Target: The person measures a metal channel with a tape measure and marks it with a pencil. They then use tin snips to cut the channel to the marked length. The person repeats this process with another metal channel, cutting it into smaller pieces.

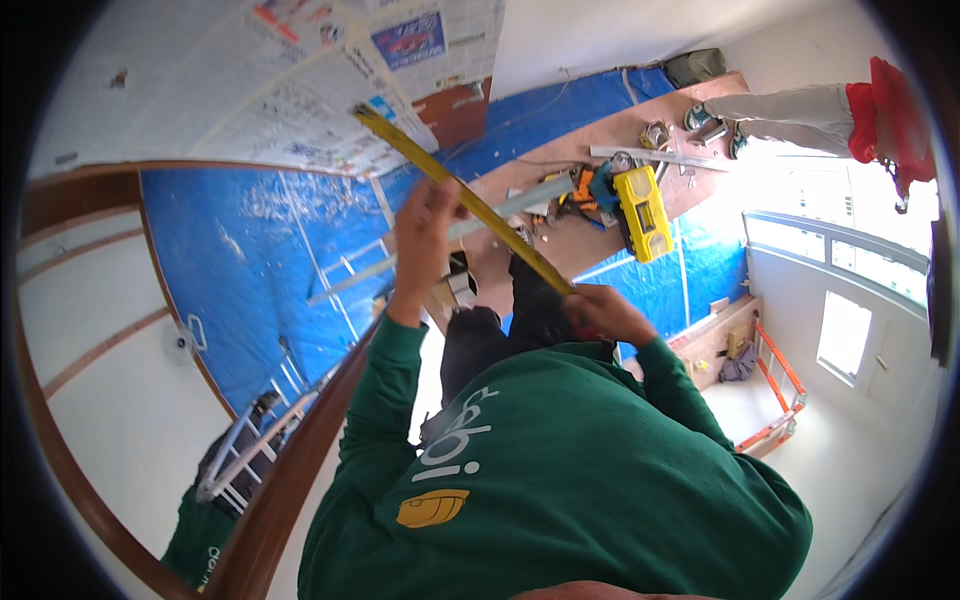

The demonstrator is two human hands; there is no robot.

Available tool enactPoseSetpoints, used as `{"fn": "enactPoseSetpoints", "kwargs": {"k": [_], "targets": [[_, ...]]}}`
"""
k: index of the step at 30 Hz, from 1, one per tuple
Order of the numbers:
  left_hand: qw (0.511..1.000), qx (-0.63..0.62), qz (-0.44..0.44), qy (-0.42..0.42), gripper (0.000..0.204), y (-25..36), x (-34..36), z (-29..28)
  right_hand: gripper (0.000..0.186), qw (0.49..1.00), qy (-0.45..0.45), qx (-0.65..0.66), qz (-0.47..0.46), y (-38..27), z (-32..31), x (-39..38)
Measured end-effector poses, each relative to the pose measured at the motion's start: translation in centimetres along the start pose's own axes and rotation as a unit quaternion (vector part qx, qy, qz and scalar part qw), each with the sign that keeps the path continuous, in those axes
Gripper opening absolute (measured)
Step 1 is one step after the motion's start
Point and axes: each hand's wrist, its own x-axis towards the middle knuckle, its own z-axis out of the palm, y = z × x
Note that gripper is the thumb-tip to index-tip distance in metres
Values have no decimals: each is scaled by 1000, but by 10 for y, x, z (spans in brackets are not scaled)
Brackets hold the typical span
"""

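A yellow tape measure's blade (500, 232) stretches diagonally from low centre up to a newspaper-covered surface (230, 80), where its end lies at or very near the paper. My left hand (427, 240) is closed on the blade partway along, fingers curled at it. My right hand (608, 316) grips the lower end near my waist; the case there is mostly hidden by the fingers. Below and behind the blade, a wooden platform (690, 110) holds a yellow toolbox (646, 213), power tools (585, 198) and a long metal bar (545, 195).
Another person's legs (780, 122) stand at upper right. Blue sheeting (230, 260) covers the area below. An orange ladder (785, 385) stands lower right. At lower left are a dark wooden post (290, 460), an aluminium ladder (260, 450) and a figure in green (185, 530). A window (842, 335) is at right.
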Motion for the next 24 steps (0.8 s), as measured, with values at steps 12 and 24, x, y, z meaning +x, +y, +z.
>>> {"fn": "enactPoseSetpoints", "kwargs": {"k": [12, 24], "targets": [[927, -230, -293, -51, 58, -168, -185, -49, 25, 976, 129, 75, -160, -27, 196, 108], [942, 155, -271, -124, 34, -259, -168, -62, 30, 966, 152, 195, 76, 50, 129, 156]]}}
